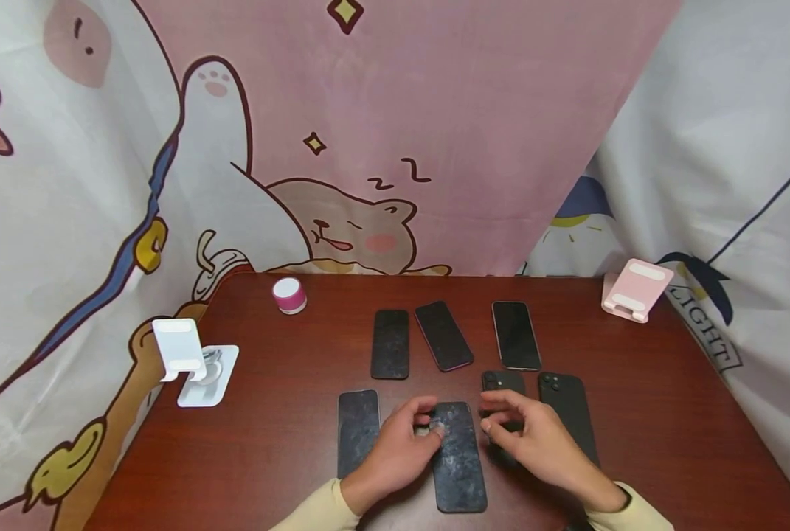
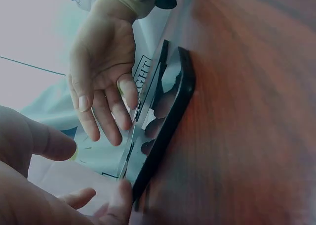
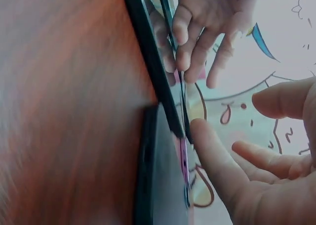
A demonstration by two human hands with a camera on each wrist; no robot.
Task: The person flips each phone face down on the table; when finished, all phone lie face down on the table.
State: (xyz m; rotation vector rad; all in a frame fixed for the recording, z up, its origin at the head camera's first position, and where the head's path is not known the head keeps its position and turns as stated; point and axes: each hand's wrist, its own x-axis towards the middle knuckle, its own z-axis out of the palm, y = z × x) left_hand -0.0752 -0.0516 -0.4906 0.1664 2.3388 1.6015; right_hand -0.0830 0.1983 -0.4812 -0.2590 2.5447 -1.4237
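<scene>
A dark smartphone point(image 1: 458, 472) with a smudged screen lies face up on the table in front of me. My left hand point(image 1: 401, 446) is at its upper left edge, fingers loosely bent, thumb over the screen. To the right hovers my right hand point(image 1: 534, 435), fingers relaxed and gripping nothing, partly covering a black phone with two camera lenses point(image 1: 501, 380). The left wrist view shows the right hand point(image 2: 106, 69) with fingers spread beyond the phone edge point(image 2: 170, 121). In the right wrist view, the left hand point(image 3: 212, 29) has its fingers apart too.
A phone point(image 1: 358, 424) lies left of the hands and a black camera-side-up phone point(image 1: 569, 413) to their right. Behind are three more phones, including one dark phone point(image 1: 390, 344). A white stand point(image 1: 198, 369), a pink stand point(image 1: 636, 289) and a pink jar point(image 1: 290, 296) stand farther out.
</scene>
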